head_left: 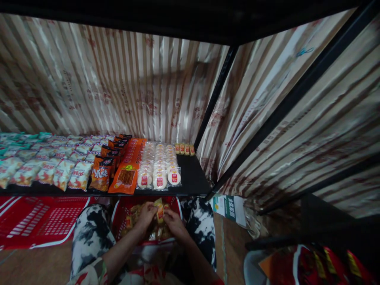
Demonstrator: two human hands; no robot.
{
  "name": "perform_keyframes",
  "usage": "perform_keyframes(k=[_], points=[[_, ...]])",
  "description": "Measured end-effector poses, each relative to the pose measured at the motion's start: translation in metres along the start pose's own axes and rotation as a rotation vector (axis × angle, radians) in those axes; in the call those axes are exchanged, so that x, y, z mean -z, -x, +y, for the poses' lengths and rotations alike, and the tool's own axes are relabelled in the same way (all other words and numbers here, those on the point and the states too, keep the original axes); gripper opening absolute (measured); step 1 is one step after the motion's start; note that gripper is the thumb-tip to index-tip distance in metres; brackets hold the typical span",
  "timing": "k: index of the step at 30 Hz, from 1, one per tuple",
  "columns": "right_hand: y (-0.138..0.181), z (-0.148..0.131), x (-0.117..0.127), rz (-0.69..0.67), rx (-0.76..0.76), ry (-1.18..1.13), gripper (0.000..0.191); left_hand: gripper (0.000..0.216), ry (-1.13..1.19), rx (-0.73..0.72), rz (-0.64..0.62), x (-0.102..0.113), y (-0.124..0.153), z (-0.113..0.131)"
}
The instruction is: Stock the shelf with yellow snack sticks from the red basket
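Observation:
Over a red basket [116, 215] between the knees, my left hand [146, 217] pinches a small yellow snack packet [160, 209] by its left side. My right hand [175, 222] has its fingers closed on the packet's right side. More yellow wrapped snacks lie in the basket below, partly hidden by my hands and forearms. On the black shelf [190, 174] ahead, a short row of similar yellow packets [184, 149] stands at the back right corner. Clear packs of round white crackers [159, 180] lie in rows to its left.
Further left on the shelf are orange bags of stick snacks [126, 178], dark orange bags [100, 174] and many white bags [61, 174]. A red basket [59, 217] sits at left on the floor. Black metal posts [215, 95] and a striped curtain [133, 79] enclose the shelf.

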State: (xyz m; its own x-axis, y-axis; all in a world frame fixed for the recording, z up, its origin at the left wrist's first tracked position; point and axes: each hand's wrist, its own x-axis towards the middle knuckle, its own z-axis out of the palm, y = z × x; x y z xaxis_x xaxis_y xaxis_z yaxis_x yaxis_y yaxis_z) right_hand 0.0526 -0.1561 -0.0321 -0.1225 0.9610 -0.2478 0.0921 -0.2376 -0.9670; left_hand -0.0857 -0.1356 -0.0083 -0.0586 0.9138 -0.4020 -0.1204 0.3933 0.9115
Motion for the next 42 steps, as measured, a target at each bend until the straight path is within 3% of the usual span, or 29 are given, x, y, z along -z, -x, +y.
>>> perform_keyframes(k=[12,28,34,42], points=[[0.001,-0.043,0.048,0.043,0.095,-0.024,0.042,0.023,0.019,-0.103,-0.144,-0.047,0.002,0.045],[-0.021,-0.078,0.102,0.192,0.175,0.055,0.039,0.002,-0.261,-0.315,-0.138,-0.111,-0.043,0.072],[-0.04,-0.078,0.122,0.283,0.189,0.028,0.043,0.012,-0.387,-0.404,-0.142,-0.134,-0.055,0.089],[-0.066,-0.064,0.145,0.46,0.183,0.117,0.041,0.022,-0.627,-0.316,-0.189,-0.165,-0.066,0.113]])
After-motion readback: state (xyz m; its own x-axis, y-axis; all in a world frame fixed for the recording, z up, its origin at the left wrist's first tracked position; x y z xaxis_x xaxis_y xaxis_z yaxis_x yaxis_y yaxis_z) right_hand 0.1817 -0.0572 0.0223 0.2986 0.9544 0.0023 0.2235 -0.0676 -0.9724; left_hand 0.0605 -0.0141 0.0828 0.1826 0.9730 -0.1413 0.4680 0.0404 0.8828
